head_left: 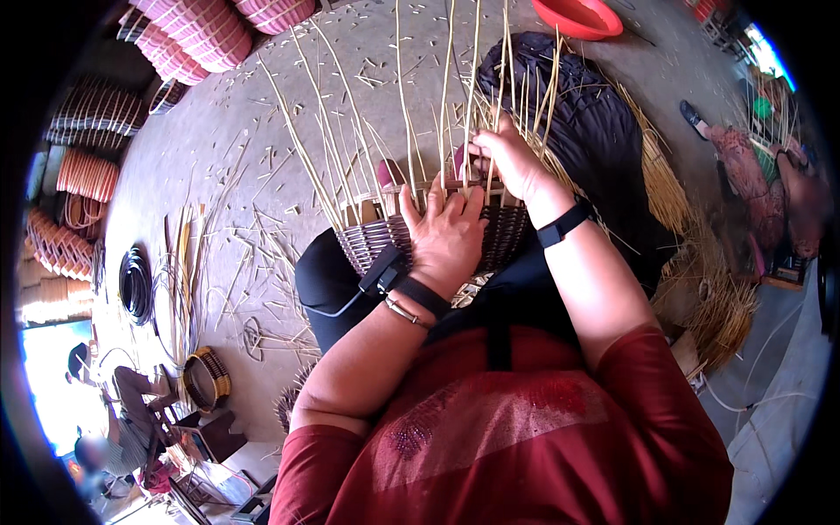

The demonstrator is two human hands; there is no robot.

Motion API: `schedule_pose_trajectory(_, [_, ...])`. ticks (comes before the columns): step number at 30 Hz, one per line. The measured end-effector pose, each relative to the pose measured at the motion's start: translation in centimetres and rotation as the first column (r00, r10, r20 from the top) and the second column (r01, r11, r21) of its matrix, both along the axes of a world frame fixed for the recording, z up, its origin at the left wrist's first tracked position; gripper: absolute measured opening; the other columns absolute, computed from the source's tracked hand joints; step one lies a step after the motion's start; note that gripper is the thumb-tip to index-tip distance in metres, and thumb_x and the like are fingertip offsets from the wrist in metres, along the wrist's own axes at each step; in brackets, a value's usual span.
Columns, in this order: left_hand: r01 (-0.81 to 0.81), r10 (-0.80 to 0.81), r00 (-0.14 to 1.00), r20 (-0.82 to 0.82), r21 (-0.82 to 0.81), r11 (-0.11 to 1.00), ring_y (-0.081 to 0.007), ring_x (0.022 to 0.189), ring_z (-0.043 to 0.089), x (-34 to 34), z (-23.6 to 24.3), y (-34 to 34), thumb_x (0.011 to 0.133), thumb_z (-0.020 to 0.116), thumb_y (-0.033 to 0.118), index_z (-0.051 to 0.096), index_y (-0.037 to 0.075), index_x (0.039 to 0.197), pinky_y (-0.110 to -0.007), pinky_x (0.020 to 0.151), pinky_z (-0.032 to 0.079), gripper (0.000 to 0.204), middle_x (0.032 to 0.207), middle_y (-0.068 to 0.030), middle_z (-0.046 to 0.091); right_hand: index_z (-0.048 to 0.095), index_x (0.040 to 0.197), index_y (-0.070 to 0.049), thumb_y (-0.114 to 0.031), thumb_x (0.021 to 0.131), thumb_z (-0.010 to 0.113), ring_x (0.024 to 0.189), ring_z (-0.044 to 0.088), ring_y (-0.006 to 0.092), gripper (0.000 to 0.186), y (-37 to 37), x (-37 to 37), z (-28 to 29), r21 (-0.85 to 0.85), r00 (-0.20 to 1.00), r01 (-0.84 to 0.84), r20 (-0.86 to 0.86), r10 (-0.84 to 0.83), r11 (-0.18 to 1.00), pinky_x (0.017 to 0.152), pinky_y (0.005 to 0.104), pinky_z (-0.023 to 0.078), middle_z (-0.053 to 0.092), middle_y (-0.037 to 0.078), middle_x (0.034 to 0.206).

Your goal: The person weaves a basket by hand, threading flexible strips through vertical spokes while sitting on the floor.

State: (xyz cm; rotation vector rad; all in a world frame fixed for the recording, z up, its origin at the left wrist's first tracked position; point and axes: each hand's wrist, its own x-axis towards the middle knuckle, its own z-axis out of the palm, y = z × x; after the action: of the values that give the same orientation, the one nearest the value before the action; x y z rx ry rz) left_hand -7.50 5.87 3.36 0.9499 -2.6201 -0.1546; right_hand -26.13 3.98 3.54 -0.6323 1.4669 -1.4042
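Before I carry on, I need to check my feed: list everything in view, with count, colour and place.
Part-woven basket: one, dark brown, on the lap
Upright canes: many, pale tan, rising from the basket
Basin: one, red, floor, top right
Sheet: one, black, right of the basket
Straw-like bundles: count unclear, tan, right
Cane scraps: many, tan, floor
Stacked baskets: many, pink, dark and orange, left and upper left
Coil: one, black, floor, left
Round basket: one, brown and tan, lower left
Other people: at least two, lower left and right
Wristbands: black, both wrists
Shirt: one, red, bottom
Hands: two, left on the basket, right among canes
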Motion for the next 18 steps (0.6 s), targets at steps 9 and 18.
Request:
schedule_pose_trajectory(9, [-0.017, 0.002, 0.988, 0.154, 0.096, 0.995, -0.0320, 0.138, 0.047, -1.4, 1.0, -0.9, 0.100, 0.053, 0.045, 0.074, 0.016, 0.109, -0.076, 0.114, 0.006, 0.036, 0.112, -0.0061, 0.074, 0.041, 0.149, -0.002, -0.023, 0.102, 0.057, 0.104, 0.065, 0.0214, 0.054, 8.5, 1.6, -0.6, -0.160, 0.943, 0.326, 0.129, -0.307, 0.932, 0.097, 0.0370, 0.049, 0.065, 0.009, 0.115])
schedule_pose_trajectory(18, [-0.146, 0.156, 0.985, -0.067, 0.140, 0.979, -0.0257, 0.100, 0.070, 5.1, 4.2, -4.8, 0.094, 0.055, 0.067, 0.082, 0.015, 0.085, -0.053, 0.104, 0.039, 0.059, 0.086, -0.0095, 0.075, 0.061, 0.108, -0.005, -0.032, 0.111, 0.042, 0.059, 0.033, 0.0060, 0.033, 7.6, 7.1, 13.0, -0.580, 0.983, -0.109, 0.058, 0.174, 0.807, 0.061, 0.0261, 0.035, 0.034, -0.006, 0.066])
